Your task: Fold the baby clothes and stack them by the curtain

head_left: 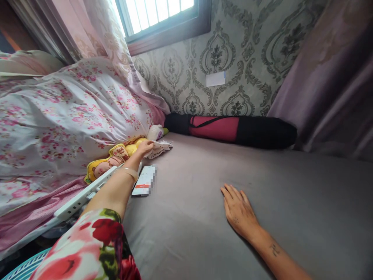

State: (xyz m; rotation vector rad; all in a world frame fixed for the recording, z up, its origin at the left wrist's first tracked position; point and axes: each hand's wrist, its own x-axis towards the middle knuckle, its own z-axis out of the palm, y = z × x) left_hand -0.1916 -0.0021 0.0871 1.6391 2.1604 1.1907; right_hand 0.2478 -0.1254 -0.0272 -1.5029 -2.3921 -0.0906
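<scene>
My left hand (145,147) reaches out to the far left of the bed, with its fingers closed on the edge of a small pale cloth (159,149) that has a fringed end. Right beside that hand lie a yellow plush toy (132,148) and a white stuffed thing (155,132). Below my left wrist, a phone (145,180) with a lit screen rests on the grey sheet (189,217). My right hand (239,212) lies flat on the sheet, fingers stretched out, holding nothing.
A white power strip (72,204) runs along the bed's left edge, near a yellow pig-print cushion (101,168). Floral bedding (67,116) is piled at the left. A long black-and-red bag (221,129) lies against the wall. A blue basket (27,266) stands at lower left.
</scene>
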